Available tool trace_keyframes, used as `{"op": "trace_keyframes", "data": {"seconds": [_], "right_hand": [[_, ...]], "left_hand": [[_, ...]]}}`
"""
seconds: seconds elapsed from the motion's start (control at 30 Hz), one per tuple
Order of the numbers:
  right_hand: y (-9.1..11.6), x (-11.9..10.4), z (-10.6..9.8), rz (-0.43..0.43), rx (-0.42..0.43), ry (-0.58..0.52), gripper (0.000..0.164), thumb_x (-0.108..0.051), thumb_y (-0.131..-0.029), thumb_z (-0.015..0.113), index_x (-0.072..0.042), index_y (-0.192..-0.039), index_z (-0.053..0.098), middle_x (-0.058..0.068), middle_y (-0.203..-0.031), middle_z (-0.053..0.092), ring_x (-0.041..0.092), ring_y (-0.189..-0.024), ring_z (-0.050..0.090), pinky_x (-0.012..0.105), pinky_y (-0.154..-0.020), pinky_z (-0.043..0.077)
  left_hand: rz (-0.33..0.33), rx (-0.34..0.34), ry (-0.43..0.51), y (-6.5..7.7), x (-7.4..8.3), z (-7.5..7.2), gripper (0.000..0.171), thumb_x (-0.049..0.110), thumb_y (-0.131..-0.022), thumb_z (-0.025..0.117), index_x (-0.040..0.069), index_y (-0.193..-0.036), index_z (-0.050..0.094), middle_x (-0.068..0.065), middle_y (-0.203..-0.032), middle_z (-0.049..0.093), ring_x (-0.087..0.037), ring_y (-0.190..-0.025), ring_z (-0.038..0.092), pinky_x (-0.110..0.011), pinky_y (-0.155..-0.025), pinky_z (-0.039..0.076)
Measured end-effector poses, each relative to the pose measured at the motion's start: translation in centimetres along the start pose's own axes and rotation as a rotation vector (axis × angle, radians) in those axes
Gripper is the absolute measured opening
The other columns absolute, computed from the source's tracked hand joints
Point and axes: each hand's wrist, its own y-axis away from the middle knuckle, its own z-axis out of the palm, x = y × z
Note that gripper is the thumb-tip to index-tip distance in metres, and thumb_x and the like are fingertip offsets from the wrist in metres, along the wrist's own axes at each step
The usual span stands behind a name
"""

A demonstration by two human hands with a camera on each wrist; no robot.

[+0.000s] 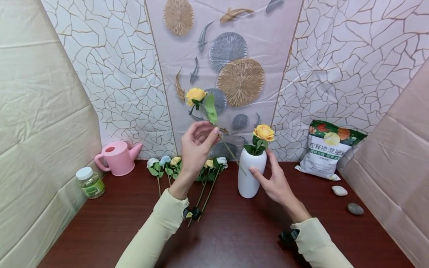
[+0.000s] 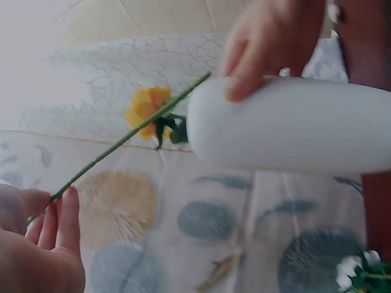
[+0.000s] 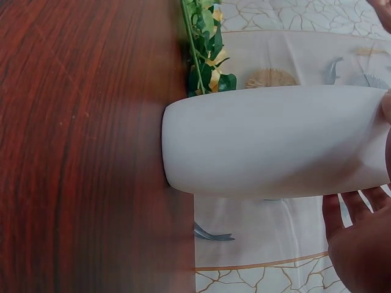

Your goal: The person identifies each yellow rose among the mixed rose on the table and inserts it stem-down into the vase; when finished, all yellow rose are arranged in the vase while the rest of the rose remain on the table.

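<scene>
My left hand (image 1: 197, 147) pinches the thin green stem (image 2: 122, 140) of a yellow artificial rose (image 1: 195, 96), which is raised left of a white vase (image 1: 248, 178). The stem slants down to the right; in the left wrist view its bare end is near the vase's rim, and whether the two touch I cannot tell. Inside the upright vase stands another yellow rose (image 1: 263, 132) with green leaves just above the rim. My right hand (image 1: 275, 181) holds the vase near its top from the right, thumb in front. The vase's base (image 3: 174, 146) rests on the dark wooden table.
Several artificial flowers (image 1: 165, 160) lie at the back, partly behind the left arm. To the left are a pink watering can (image 1: 118, 159) and a lidded jar (image 1: 90, 183). A fertilizer bag (image 1: 323, 150), a white stone (image 1: 339, 190) and a grey stone (image 1: 355, 209) are on the right.
</scene>
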Motion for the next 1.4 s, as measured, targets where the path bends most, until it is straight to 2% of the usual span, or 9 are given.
{"op": "trace_keyframes", "data": {"seconds": [0.17,0.37,0.5,0.63,0.83,0.97,1.07,1.3,1.4], "right_hand": [[0.0,0.1,0.1,-0.004,0.003,0.002,0.083,-0.037,-0.092,0.074,-0.037,-0.157,0.022,0.000,-0.159,0.037,0.023,-0.142,0.042,0.057,-0.117,0.035],[0.0,0.0,0.1,0.002,0.001,-0.002,0.083,-0.038,-0.092,0.074,-0.039,-0.156,0.022,-0.001,-0.159,0.037,0.022,-0.143,0.042,0.056,-0.117,0.035],[0.0,-0.1,0.1,0.004,0.000,-0.002,0.083,-0.038,-0.092,0.074,-0.039,-0.157,0.022,-0.001,-0.160,0.036,0.023,-0.143,0.042,0.056,-0.117,0.036],[0.0,-0.1,0.0,0.009,-0.002,0.003,0.084,-0.040,-0.092,0.073,-0.036,-0.158,0.021,0.000,-0.161,0.034,0.024,-0.143,0.042,0.056,-0.116,0.037],[0.0,-0.2,0.1,0.012,-0.003,0.011,0.086,-0.040,-0.092,0.074,-0.033,-0.159,0.021,0.001,-0.161,0.034,0.025,-0.142,0.042,0.056,-0.116,0.038],[0.0,-0.2,0.1,0.013,0.000,0.010,0.086,-0.040,-0.092,0.074,-0.033,-0.159,0.021,0.002,-0.161,0.034,0.025,-0.142,0.043,0.055,-0.116,0.038],[0.0,-0.1,0.0,0.007,0.004,0.006,0.085,-0.039,-0.091,0.074,-0.033,-0.158,0.021,0.002,-0.160,0.035,0.025,-0.141,0.044,0.055,-0.115,0.039],[0.0,0.1,0.1,-0.009,0.010,0.003,0.085,-0.037,-0.092,0.074,-0.035,-0.158,0.022,0.002,-0.160,0.036,0.024,-0.141,0.044,0.055,-0.116,0.038],[0.0,0.2,0.1,-0.018,0.010,0.002,0.084,-0.037,-0.092,0.074,-0.036,-0.157,0.022,0.001,-0.160,0.036,0.024,-0.142,0.043,0.054,-0.117,0.036]], "left_hand": [[0.070,0.066,0.076,-1.5,0.9,1.8,0.030,0.008,-0.091,0.074,0.002,-0.116,0.058,-0.015,-0.107,0.068,-0.031,-0.095,0.071,-0.044,-0.086,0.061],[0.166,0.139,0.065,-3.1,1.5,2.8,0.028,0.005,-0.091,0.073,0.000,-0.115,0.058,-0.014,-0.106,0.067,-0.028,-0.094,0.070,-0.043,-0.087,0.061],[0.211,0.152,0.025,-3.8,1.1,3.2,0.027,0.003,-0.090,0.074,-0.001,-0.112,0.060,-0.015,-0.103,0.067,-0.027,-0.091,0.069,-0.044,-0.084,0.062],[0.230,0.129,-0.019,-3.8,0.3,3.3,0.026,0.005,-0.090,0.074,-0.001,-0.111,0.060,-0.017,-0.101,0.068,-0.027,-0.088,0.070,-0.045,-0.082,0.063],[0.195,0.101,-0.075,-3.3,-0.6,3.4,0.025,0.006,-0.092,0.073,-0.002,-0.112,0.061,-0.021,-0.103,0.068,-0.031,-0.090,0.071,-0.041,-0.081,0.063],[0.136,0.078,-0.126,-2.5,-0.1,4.1,0.025,0.001,-0.092,0.071,-0.007,-0.114,0.060,-0.026,-0.104,0.068,-0.039,-0.092,0.070,-0.042,-0.081,0.063],[0.090,0.056,-0.195,-1.8,0.1,4.8,0.025,0.000,-0.091,0.071,-0.007,-0.114,0.062,-0.026,-0.104,0.070,-0.040,-0.091,0.072,-0.039,-0.080,0.063],[0.017,-0.032,-0.361,-1.1,-3.8,5.5,0.024,0.014,-0.093,0.074,0.006,-0.115,0.069,-0.013,-0.104,0.076,-0.023,-0.093,0.075,-0.032,-0.082,0.062],[-0.007,-0.072,-0.418,-0.9,-4.8,5.5,0.024,0.020,-0.093,0.074,0.013,-0.115,0.070,-0.006,-0.104,0.077,-0.015,-0.094,0.075,-0.028,-0.082,0.061]]}}
